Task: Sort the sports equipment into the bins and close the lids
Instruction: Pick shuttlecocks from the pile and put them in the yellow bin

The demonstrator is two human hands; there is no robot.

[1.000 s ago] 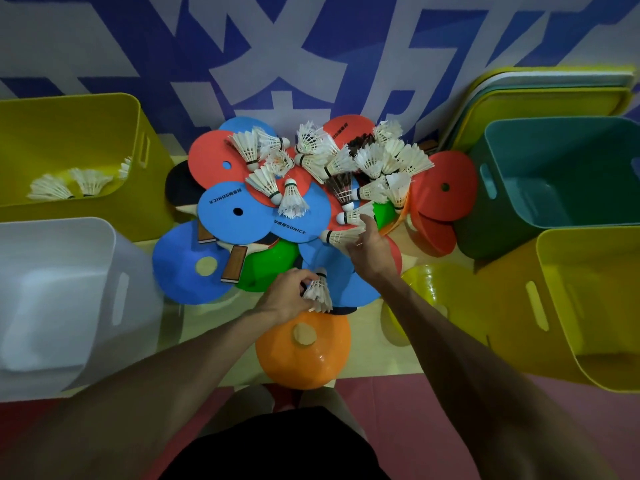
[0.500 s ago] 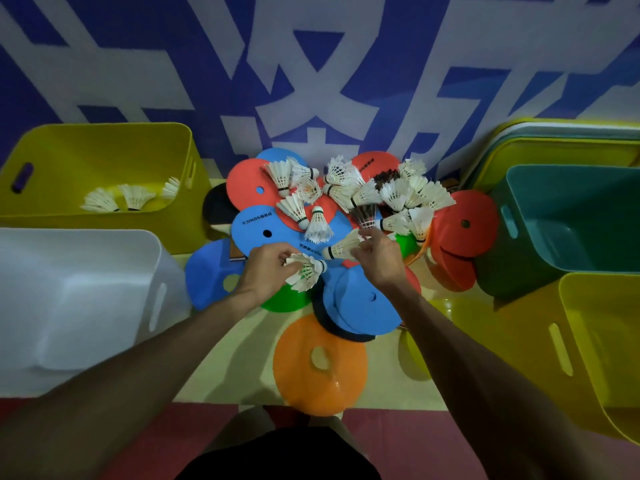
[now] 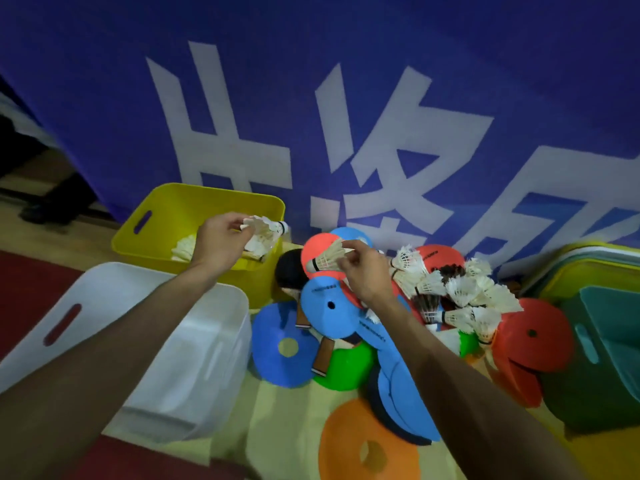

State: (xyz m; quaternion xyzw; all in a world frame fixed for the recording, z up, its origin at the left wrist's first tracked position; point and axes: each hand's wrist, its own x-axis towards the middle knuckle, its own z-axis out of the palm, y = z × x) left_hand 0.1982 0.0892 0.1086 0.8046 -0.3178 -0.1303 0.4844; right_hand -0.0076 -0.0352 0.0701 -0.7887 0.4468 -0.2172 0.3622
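Note:
My left hand (image 3: 221,242) holds a small bunch of white shuttlecocks (image 3: 265,233) over the open yellow bin (image 3: 157,216), where more shuttlecocks (image 3: 183,249) lie inside. To the right of that bin, my right hand (image 3: 363,270) pinches one shuttlecock (image 3: 327,258) by its feathers, above the red and blue paddles (image 3: 329,306). A heap of loose shuttlecocks (image 3: 453,292) lies on the pile of paddles and cones to the right.
A white bin (image 3: 166,323) stands in front of the yellow one. A teal bin (image 3: 606,341) and stacked lids (image 3: 588,268) are at the right. Blue, green and orange cones (image 3: 367,452) cover the floor between the bins. A blue banner hangs behind.
Both hands lifted off the pile and swung left: the left one carried its shuttlecocks over the yellow bin, the right one followed with a single shuttlecock. The view turned left and up.

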